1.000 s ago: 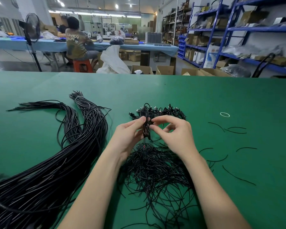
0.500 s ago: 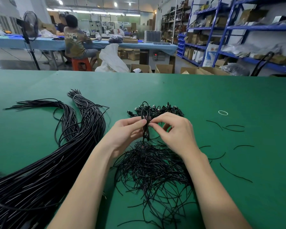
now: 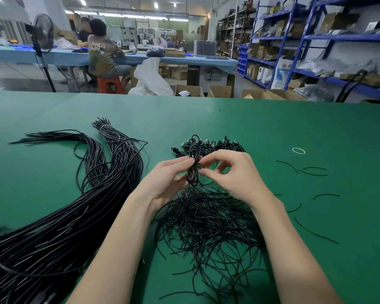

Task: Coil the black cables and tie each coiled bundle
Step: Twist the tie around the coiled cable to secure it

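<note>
A small coiled bundle of thin black cable [image 3: 193,170], held upright above the middle of the green-covered desk [image 3: 272,128], is pinched at its waist by the left hand [image 3: 166,181] while the right hand [image 3: 233,174] works at it with thumb and forefinger, seemingly twisting a tie, though none is clearly visible. The step in hand is tying. Next, the bundle likely joins the heap of finished black coils [image 3: 217,145] just behind; the pile of loose black wire ties [image 3: 206,227] lies nearer the front edge.

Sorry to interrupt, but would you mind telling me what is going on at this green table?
A person is bundling black cables. The left hand grips a coiled cable upright above the table, while the right hand pinches at its middle, apparently tying it. A heap of thin ties lies below the hands, finished bundles behind them, and long uncoiled cables to the left.
</note>
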`<state>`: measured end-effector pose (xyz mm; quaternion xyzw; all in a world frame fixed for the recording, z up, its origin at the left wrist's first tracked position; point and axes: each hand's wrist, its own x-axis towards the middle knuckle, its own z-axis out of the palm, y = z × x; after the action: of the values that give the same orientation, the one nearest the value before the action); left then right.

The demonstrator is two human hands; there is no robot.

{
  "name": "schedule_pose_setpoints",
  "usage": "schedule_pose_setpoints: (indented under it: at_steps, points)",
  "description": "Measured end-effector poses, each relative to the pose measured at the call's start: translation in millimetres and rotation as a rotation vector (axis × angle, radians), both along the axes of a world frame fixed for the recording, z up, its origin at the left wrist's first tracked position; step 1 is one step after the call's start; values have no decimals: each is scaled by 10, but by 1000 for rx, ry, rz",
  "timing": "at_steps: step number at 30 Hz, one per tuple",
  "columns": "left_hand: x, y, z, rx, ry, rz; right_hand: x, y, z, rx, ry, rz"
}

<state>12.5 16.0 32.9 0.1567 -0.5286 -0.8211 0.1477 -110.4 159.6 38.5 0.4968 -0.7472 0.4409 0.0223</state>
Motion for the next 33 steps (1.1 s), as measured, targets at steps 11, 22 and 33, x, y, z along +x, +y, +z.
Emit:
schedule_pose_setpoints:
  at_steps: [11, 22, 33]
  points:
    - [10, -14, 35, -34, 21, 19, 166, -203, -23, -201, -300, -185]
    - [-75, 48, 16, -98, 40, 174, 118, -180, -79, -235, -105, -314]
    - [-119, 71, -16, -32, 72, 340, 165, -139, -74, -131, -245, -66]
